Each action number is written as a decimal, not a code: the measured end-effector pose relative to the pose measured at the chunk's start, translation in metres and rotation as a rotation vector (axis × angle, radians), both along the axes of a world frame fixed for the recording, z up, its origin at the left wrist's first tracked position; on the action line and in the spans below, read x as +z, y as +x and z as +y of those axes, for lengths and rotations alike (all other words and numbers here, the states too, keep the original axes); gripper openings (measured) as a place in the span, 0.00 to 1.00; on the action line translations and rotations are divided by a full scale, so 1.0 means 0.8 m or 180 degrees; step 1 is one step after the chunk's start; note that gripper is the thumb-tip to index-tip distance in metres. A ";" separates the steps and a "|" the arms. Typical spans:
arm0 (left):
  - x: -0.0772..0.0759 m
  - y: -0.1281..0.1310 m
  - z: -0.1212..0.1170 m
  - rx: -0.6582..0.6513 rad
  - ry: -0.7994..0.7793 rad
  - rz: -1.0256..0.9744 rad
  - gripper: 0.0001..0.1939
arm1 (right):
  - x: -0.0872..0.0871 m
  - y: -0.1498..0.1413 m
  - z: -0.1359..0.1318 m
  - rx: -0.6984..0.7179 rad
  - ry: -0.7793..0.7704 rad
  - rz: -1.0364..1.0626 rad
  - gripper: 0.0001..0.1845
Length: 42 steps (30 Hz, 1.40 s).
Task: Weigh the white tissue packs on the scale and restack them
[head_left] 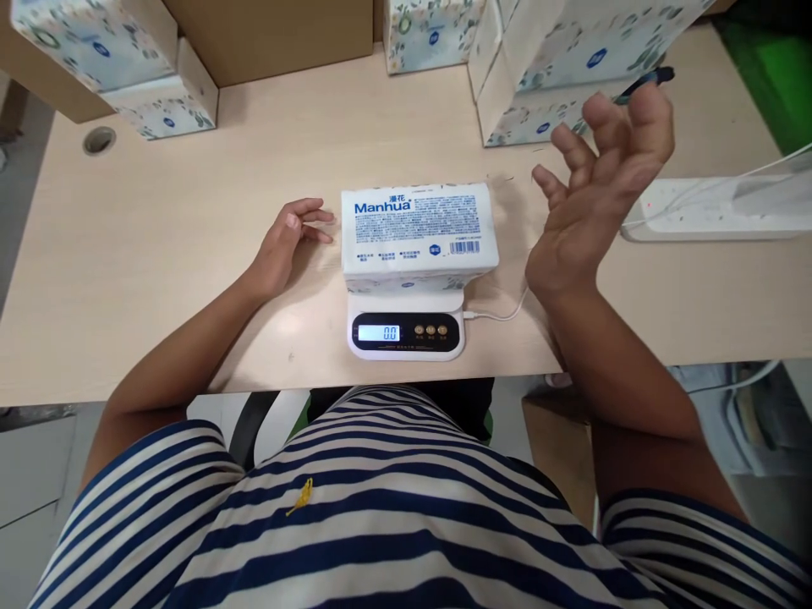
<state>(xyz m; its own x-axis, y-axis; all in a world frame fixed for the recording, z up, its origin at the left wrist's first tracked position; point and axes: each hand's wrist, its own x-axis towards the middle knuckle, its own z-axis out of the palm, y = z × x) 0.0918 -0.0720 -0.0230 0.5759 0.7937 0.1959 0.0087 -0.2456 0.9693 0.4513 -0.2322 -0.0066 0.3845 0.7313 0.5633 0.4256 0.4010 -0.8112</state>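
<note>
A white tissue pack marked "Manhua" lies on the white digital scale, its printed side with the barcode facing up. The scale's lit display reads 0.0. To the left of the pack, my left hand rests by the table surface with fingers loosely apart, close to the pack but not touching it. My right hand is raised to the right of the pack, palm turned up and fingers spread and slightly curled. Neither hand holds anything.
Tissue packs are stacked at the back left and back right, with another pack at the back. A cardboard box stands behind. A white power strip lies at right; a cable joins the scale. A cable hole is at left.
</note>
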 end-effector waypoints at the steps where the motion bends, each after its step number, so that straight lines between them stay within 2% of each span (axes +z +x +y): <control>1: 0.000 -0.001 -0.001 0.0060 0.0036 -0.0009 0.42 | -0.002 0.002 0.000 0.0002 -0.0005 0.0020 0.34; 3: 0.003 0.000 -0.009 0.0270 0.0225 -0.0004 0.41 | -0.006 0.005 0.001 0.0086 -0.0146 0.0076 0.33; 6: 0.009 0.009 -0.034 0.0516 0.0852 -0.0017 0.46 | -0.014 0.005 0.005 0.0454 -0.0495 0.0269 0.41; 8: 0.010 0.021 -0.054 0.0417 0.1201 -0.0075 0.49 | -0.019 -0.002 0.008 0.0680 -0.0580 0.0314 0.48; 10: 0.008 0.034 -0.068 0.0204 0.1336 -0.0112 0.55 | -0.022 -0.015 0.009 0.0831 -0.0370 0.0129 0.52; 14: 0.003 0.047 -0.071 -0.0092 0.1017 0.0122 0.68 | -0.021 -0.038 0.007 0.1108 0.0047 -0.0693 0.62; 19: 0.004 0.048 -0.061 -0.0064 0.0328 0.0184 0.66 | -0.023 -0.034 0.006 0.1292 -0.0100 -0.0962 0.71; 22: 0.004 0.050 -0.060 0.0095 0.0132 0.0178 0.62 | -0.028 -0.027 0.009 0.1214 -0.0238 -0.1067 0.73; 26: 0.003 0.051 -0.060 -0.0045 0.0378 0.0201 0.62 | -0.025 -0.027 0.006 0.1022 -0.0399 -0.1135 0.74; 29: 0.001 0.050 -0.060 -0.0167 0.0680 0.0284 0.64 | -0.020 -0.030 0.003 0.1127 -0.0348 -0.1150 0.69; 32: -0.002 0.051 -0.058 -0.0105 0.0651 0.0388 0.63 | -0.020 -0.030 0.004 0.1249 -0.0215 -0.1117 0.66; 36: -0.006 0.050 -0.056 -0.0007 0.0408 0.0217 0.67 | -0.024 -0.028 0.006 0.1164 -0.0563 -0.1068 0.80; 39: -0.006 0.040 -0.064 -0.0253 0.0791 -0.0104 0.74 | -0.011 -0.027 0.000 0.1208 -0.0912 -0.1069 0.82; 42: -0.012 0.031 -0.064 -0.0481 0.1530 -0.0280 0.71 | 0.015 -0.025 -0.003 0.1345 -0.1071 -0.1536 0.71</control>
